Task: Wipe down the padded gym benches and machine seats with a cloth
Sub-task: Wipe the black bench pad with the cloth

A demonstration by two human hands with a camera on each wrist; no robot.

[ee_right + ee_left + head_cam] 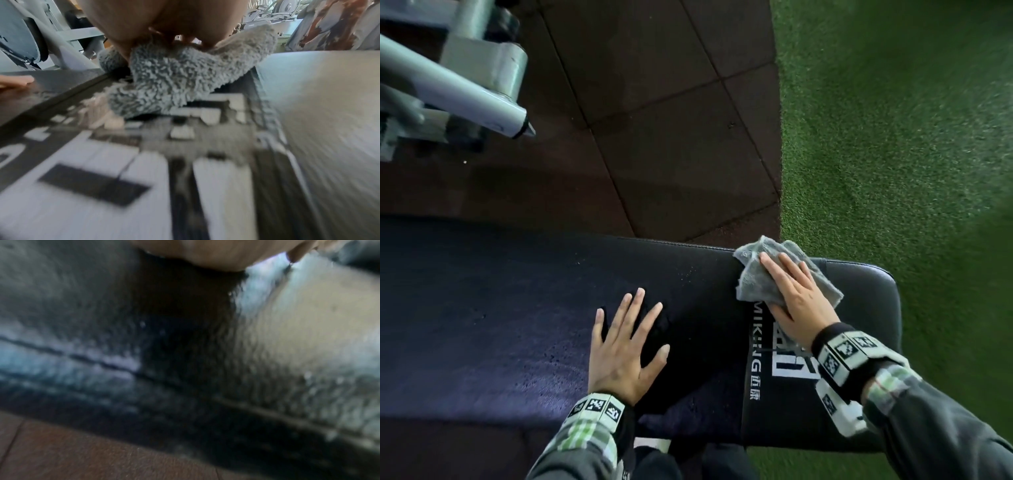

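Observation:
A black padded bench (517,308) runs across the lower head view, with white lettering near its right end. My left hand (626,346) lies flat on the pad with its fingers spread, holding nothing. My right hand (794,298) presses a grey fluffy cloth (753,277) onto the pad near the far edge, fingers straight on top of it. In the right wrist view the cloth (180,81) bunches under my palm above the blurred logo. The left wrist view is a blurred close-up of the bench pad (308,345) and its seam.
A grey metal machine frame (458,78) stands at the top left. Dark rubber floor tiles (654,120) lie beyond the bench and green turf (893,137) runs along the right. More gym machines (273,9) show far off in the right wrist view.

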